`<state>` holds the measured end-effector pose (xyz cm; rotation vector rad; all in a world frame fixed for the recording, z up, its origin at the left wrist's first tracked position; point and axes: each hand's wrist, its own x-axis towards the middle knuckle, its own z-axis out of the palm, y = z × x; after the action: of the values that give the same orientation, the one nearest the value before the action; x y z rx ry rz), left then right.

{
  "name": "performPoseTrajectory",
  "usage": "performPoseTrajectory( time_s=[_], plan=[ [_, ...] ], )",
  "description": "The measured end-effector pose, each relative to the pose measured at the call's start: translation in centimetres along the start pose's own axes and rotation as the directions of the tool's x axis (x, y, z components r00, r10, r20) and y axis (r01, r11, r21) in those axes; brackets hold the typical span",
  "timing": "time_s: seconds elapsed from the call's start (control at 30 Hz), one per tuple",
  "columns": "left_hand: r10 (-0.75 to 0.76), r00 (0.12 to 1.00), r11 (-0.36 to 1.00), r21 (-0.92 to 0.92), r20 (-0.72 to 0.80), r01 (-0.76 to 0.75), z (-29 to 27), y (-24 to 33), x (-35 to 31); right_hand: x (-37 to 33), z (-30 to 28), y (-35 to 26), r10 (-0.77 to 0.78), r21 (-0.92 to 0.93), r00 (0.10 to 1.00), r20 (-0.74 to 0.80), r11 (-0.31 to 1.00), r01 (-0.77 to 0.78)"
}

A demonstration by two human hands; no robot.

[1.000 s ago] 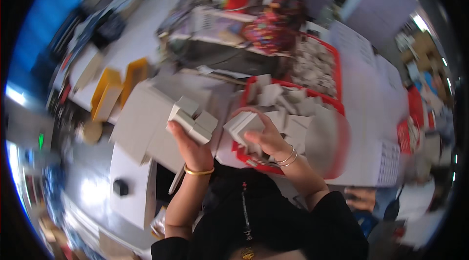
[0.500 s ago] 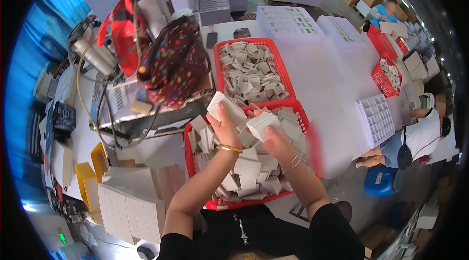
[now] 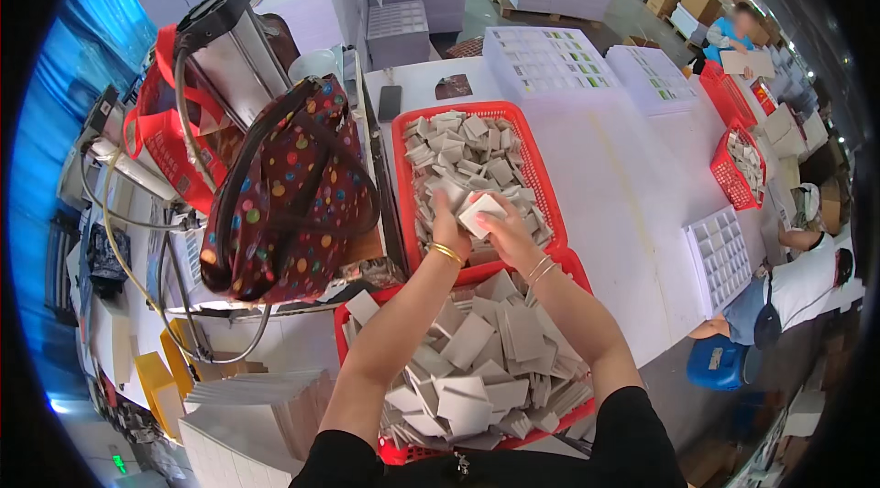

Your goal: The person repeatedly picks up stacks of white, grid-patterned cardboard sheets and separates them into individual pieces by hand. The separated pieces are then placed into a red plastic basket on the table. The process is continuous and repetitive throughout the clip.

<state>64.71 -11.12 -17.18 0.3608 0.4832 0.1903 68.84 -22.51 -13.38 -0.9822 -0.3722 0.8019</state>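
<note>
Table, white and wide, spreads out ahead of me and to my right. Close to my body is the front basket, red and heaped with flat pale pieces lying at all angles. On my left stands a dark bag with coloured dots. Beyond the front basket, the far basket, also red, is full of smaller pale scraps. A white divided tray sits near the table's edge, on my right. Over the near part of the far basket, my left hand has blurred fingers; I cannot tell whether they grip anything. Just beside it is my right hand. A dark phone lies left of the far basket's far end. Smallest is the white block, clamped in my right hand, thumb against it, above the far basket.
</note>
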Motion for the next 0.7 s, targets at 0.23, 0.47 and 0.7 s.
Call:
performPoseTrajectory(
  time_s=[0.23,0.47,0.7],
  plan=[
    [0.675,0.563,0.657,0.737,-0.478,-0.162,-5.4,0.6,10.3,8.9,-5.7,0.6,-0.067,-0.312,0.969,-0.237,0.950,-0.011],
    [0.893,0.429,0.018,0.964,-0.135,0.266,-3.7,1.9,7.5,17.5,-11.9,0.0,-0.385,-0.992,0.923,0.011,-0.120,-0.038],
    [0.777,0.626,-0.254,0.944,0.068,0.212,-6.1,0.0,8.4,19.2,-11.7,2.7,-0.012,-0.953,0.987,0.159,-0.263,0.150]
  ],
)
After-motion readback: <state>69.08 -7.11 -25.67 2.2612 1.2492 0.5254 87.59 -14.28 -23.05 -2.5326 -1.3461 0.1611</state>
